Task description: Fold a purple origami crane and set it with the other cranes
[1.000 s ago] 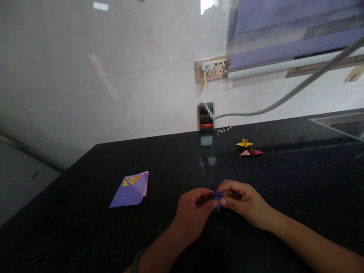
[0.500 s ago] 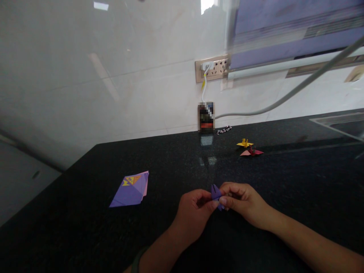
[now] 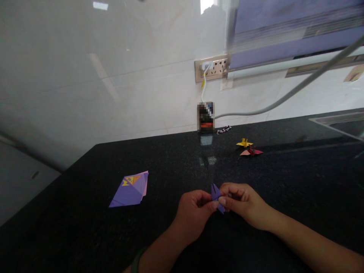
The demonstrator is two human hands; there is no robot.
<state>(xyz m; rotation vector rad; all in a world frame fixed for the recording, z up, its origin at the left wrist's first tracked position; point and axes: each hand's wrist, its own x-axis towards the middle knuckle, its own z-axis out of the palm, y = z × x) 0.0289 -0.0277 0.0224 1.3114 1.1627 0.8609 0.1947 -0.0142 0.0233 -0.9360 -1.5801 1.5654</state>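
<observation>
Intently, you work a small piece of folded purple paper (image 3: pixel 215 191) over the dark surface (image 3: pixel 176 163), your left hand (image 3: pixel 193 208) and right hand (image 3: pixel 245 203) meeting at its sides. Each pinches the paper between thumb and fingers, the left on one edge, the right on the other. The piece sits between your fingertips, one end pointing away from you and split into two narrow tips, the other end showing below your thumbs.

The folding looks well along: the paper is already a slim, compact form with its points made. What seems left is the opening out, as no spread wings show on it. The light is dim and your fingers cover the middle, so the finer creases are hard to judge.

Beyond your right hand, a yellow paper bird (image 3: pixel 244 143) and a red-and-pink paper bird (image 3: pixel 251 152) rest near each other, wings out, apparently finished. To your left, well apart from your hands, lies a flat purple packet (image 3: pixel 127 194) with a pink sheet (image 3: pixel 146 185) peeking from its edge.
</observation>
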